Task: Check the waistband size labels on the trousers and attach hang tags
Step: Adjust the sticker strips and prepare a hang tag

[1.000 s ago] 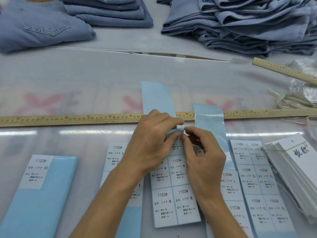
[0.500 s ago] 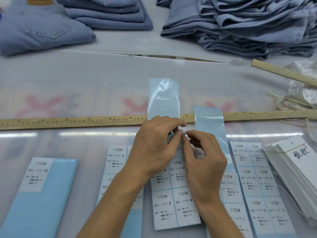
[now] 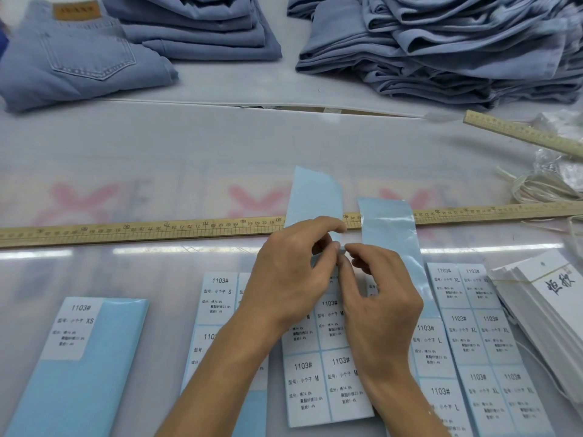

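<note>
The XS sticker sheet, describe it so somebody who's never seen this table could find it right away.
Start at the long wooden ruler running across the table, then look to the row of blue-backed label sheets nearer the person. The XS sheet lies farthest left, apart from the others. Unlike its neighbours' grids of labels, it shows one white label in view, at its top corner.

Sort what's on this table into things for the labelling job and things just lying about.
In use:
- left hand and right hand, pinching at the white M size sticker sheet
- white card hang tags
- folded blue denim trousers
- XL sticker sheet

Lying about:
- long wooden ruler
- short wooden ruler
</note>
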`<state>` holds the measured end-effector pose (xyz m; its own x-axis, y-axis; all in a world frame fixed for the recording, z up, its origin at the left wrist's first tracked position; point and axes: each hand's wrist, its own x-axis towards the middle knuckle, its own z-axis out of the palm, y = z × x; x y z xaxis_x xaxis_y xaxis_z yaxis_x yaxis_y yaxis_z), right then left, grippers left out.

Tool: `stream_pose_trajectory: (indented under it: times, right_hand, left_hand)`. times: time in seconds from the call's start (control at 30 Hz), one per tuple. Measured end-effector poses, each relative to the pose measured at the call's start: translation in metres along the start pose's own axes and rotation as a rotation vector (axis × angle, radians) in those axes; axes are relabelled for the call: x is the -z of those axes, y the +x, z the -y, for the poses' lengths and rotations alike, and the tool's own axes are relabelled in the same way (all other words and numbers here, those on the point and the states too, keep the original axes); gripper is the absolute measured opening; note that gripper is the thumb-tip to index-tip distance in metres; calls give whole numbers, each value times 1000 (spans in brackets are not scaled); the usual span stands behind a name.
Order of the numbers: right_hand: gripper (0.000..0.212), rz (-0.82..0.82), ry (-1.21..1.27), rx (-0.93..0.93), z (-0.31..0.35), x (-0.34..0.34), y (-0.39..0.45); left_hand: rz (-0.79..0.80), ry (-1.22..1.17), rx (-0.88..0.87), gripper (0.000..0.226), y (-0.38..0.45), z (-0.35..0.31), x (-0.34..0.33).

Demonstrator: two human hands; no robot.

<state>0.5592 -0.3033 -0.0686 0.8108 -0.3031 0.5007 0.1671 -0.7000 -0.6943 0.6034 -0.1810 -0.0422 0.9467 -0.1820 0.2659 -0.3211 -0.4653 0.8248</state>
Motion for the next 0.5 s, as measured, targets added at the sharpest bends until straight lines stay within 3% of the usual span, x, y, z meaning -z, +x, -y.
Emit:
stream_pose_trajectory:
  times: [0.5]
  right_hand:
    - [17,-16,-59,12,0,1,-3]
  left_hand:
    - [-9,-20,37,22,0,3,-2]
